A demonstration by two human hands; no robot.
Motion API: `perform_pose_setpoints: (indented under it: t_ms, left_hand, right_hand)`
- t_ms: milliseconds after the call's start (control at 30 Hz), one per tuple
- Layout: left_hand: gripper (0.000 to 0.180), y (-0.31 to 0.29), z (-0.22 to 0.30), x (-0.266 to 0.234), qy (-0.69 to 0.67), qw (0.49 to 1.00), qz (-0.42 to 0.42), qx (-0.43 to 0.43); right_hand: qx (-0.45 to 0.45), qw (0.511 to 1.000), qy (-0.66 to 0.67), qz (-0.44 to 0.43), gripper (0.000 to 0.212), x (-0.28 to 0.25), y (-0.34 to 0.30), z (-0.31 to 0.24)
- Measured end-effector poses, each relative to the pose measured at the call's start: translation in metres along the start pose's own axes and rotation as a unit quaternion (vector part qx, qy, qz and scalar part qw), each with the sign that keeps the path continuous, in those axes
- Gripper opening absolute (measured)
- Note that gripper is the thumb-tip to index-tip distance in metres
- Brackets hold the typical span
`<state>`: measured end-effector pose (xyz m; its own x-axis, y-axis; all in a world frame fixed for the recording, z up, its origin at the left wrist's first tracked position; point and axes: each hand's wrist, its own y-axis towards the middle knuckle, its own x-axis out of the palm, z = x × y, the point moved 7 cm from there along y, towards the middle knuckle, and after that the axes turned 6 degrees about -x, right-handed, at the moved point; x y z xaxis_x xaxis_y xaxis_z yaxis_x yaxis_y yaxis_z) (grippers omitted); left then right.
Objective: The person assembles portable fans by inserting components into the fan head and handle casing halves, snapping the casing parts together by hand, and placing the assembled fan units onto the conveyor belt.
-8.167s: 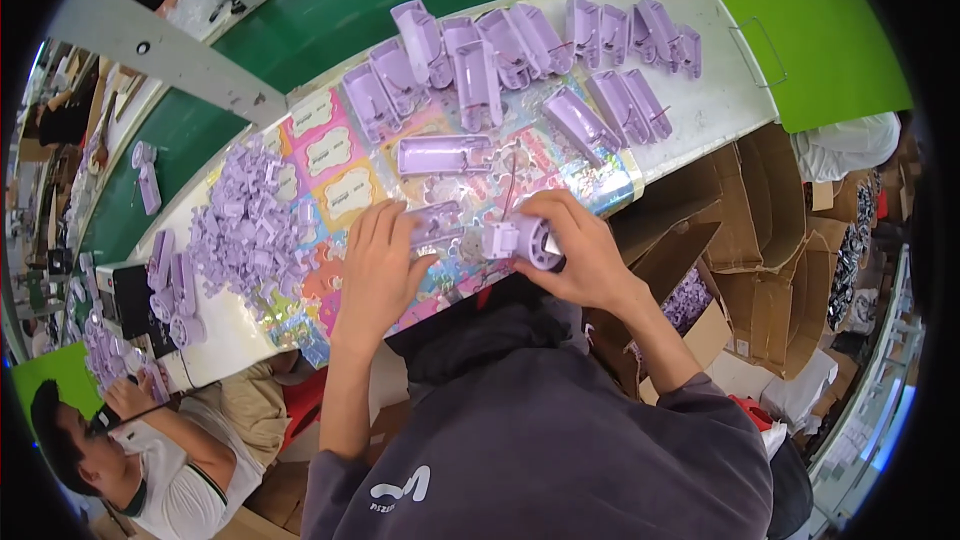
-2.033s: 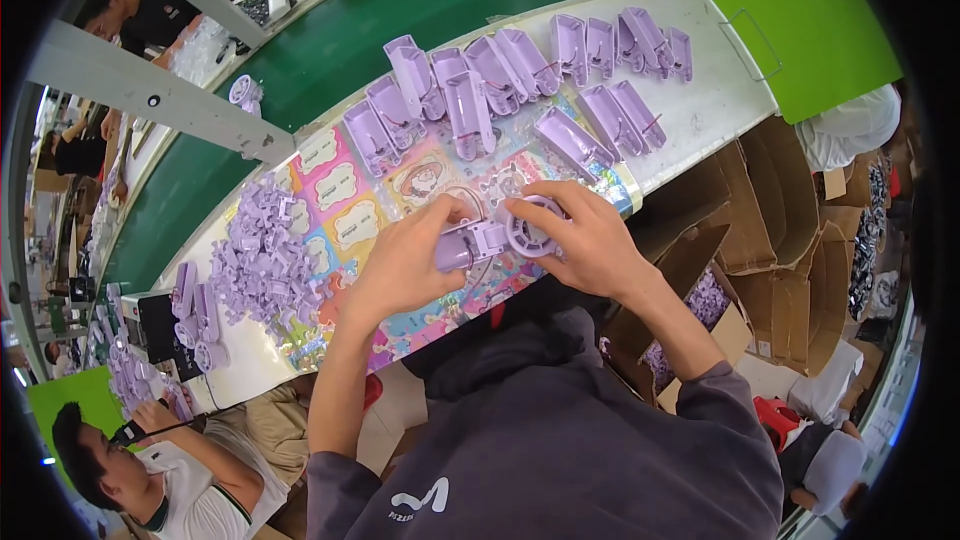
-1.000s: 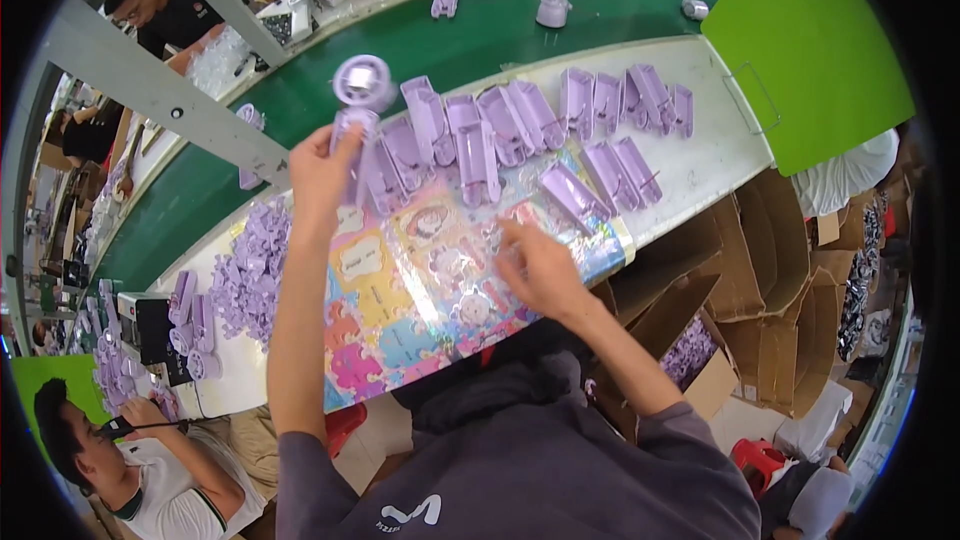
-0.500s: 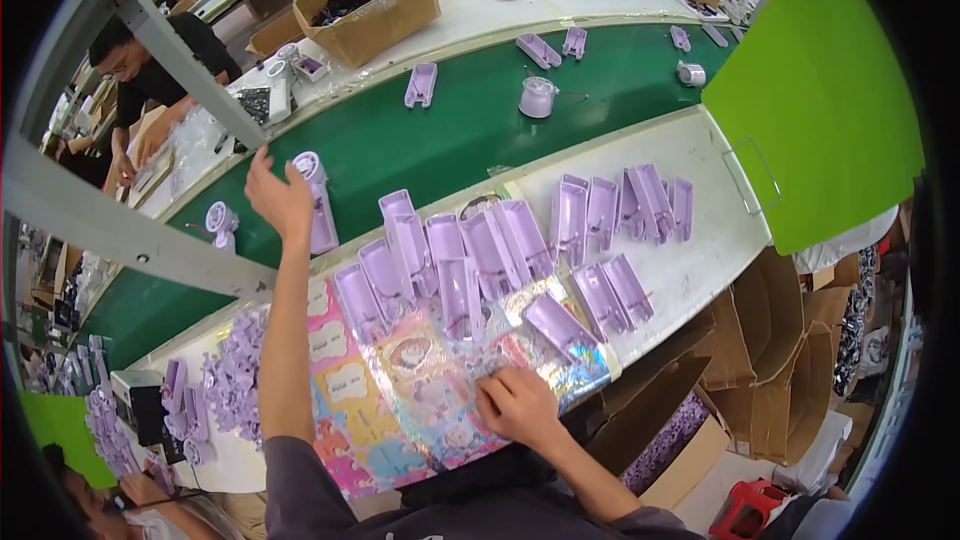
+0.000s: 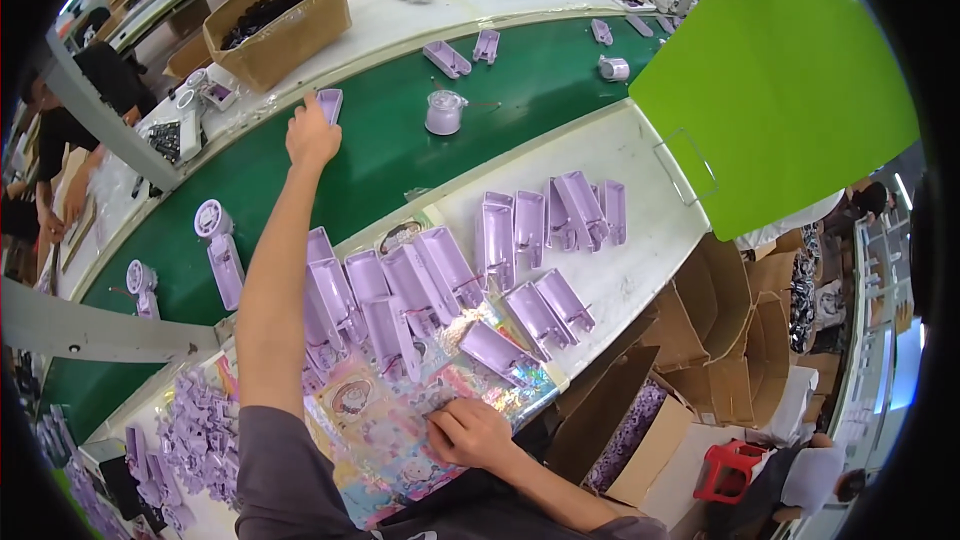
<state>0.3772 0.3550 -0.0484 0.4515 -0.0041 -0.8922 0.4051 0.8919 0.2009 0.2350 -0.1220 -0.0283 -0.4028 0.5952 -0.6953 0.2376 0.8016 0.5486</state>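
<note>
Stretched out over the green belt, my left hand (image 5: 313,136) has its fingers closed on the near end of a lilac plastic half-shell (image 5: 330,104). My right hand (image 5: 472,432) rests low on a colourful patterned sheet (image 5: 375,430), fingers curled in. What they hold, if anything, is hidden. Between the hands, several open lilac half-shells (image 5: 420,275) lie in rows on the sheet, some with thin wires. More half-shells (image 5: 575,212) lie on the white tabletop to the right. A round-headed lilac handheld fan (image 5: 219,255) lies on the belt left of my left forearm.
The green conveyor belt (image 5: 385,165) also carries a round lilac part (image 5: 444,113). A cardboard box of dark parts (image 5: 275,35) stands beyond. A green panel (image 5: 775,90) rises at right, above cartons (image 5: 640,460). A grey post (image 5: 110,115) stands left, near piled lilac pieces (image 5: 195,430).
My left hand has gone from open beside the handheld fan to the half-shell farther across the belt and closed on it. The view has turned right; my right hand stays curled on the sheet.
</note>
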Motion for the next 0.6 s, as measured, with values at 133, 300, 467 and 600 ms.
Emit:
perform_pose_setpoints:
  t_ms: [133, 300, 467, 600]
  left_hand:
    - [0.066, -0.04, 0.006, -0.081, -0.049, 0.998, -0.011, 0.033]
    - [0.068, -0.147, -0.015, -0.174, -0.154, 0.984, 0.055, 0.07]
    - [0.061, -0.303, -0.049, -0.22, -0.303, 0.943, 0.129, 0.053]
    - [0.064, -0.423, -0.096, -0.215, -0.206, 0.958, 0.202, 0.003]
  right_hand:
    - [-0.004, 1.0, -0.004, 0.018, 0.015, -0.002, -0.002, -0.002]
    - [-0.005, 1.0, 0.001, 0.018, 0.014, 0.0, -0.007, -0.001]
    - [-0.029, 0.999, 0.001, 0.03, 0.014, -0.004, -0.007, 0.0]
    - [-0.063, 0.997, 0.045, -0.001, 0.013, -0.01, -0.003, -0.006]
